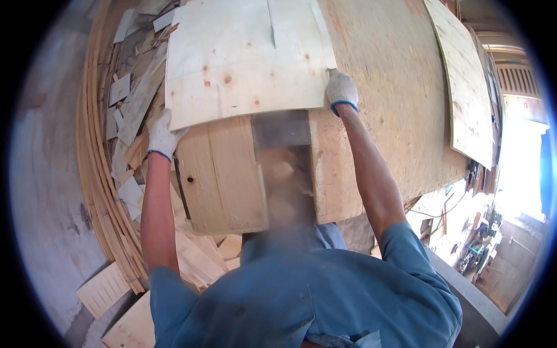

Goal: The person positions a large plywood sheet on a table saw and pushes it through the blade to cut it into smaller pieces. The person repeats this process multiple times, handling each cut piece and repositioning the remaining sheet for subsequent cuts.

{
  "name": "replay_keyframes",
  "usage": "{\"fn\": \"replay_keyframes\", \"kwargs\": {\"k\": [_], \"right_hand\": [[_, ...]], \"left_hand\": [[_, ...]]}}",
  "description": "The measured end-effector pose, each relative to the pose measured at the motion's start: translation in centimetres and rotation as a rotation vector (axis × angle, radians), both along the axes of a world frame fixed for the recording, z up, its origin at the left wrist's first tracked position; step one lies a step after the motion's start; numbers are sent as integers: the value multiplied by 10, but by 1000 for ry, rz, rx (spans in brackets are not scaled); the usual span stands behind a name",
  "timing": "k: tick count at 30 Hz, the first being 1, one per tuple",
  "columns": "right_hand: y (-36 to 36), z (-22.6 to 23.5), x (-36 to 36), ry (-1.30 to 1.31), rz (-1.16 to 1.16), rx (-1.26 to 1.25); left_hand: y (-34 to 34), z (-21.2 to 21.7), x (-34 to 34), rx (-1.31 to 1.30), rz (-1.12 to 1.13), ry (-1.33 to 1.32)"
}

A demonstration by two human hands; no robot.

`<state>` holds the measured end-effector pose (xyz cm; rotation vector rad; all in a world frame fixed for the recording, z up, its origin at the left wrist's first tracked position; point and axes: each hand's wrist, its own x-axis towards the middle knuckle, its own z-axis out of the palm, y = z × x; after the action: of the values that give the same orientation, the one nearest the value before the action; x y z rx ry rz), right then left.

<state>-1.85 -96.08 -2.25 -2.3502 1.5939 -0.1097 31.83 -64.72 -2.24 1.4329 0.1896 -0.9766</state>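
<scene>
A pale, thin wood veneer sheet (249, 64) with brown knots lies over the wooden worktop (383, 110). It has a narrow split near its far edge, and its near edge bows slightly. My left hand (162, 137), in a white knitted glove with a blue cuff, grips the sheet's near left corner; the fingers beneath are hidden. At the near right corner, my right hand (342, 90) wears a matching glove and is closed on the sheet's edge. Both arms reach forward, well apart.
A dark gap (283, 130) splits the worktop in front of me, beside a thick board (217, 174). Veneer scraps (139, 104) and long wood strips (96, 156) heap up on the left. Another veneer sheet (467, 93) lies at the right, with cluttered machinery (478, 249) beyond it.
</scene>
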Motion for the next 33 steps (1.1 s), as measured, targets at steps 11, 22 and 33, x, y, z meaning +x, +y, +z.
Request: {"fn": "replay_keyframes", "kwargs": {"k": [11,22,33], "right_hand": [[-24,2,23,69,-46,7],[-56,1,55,60,-26,-87],[-114,-15,91,168,-33,-109]], "left_hand": [[-16,-22,36,15,-63,76],[-52,-19,65,2,-95,48],[-102,-12,88,-70,-93,10]]}}
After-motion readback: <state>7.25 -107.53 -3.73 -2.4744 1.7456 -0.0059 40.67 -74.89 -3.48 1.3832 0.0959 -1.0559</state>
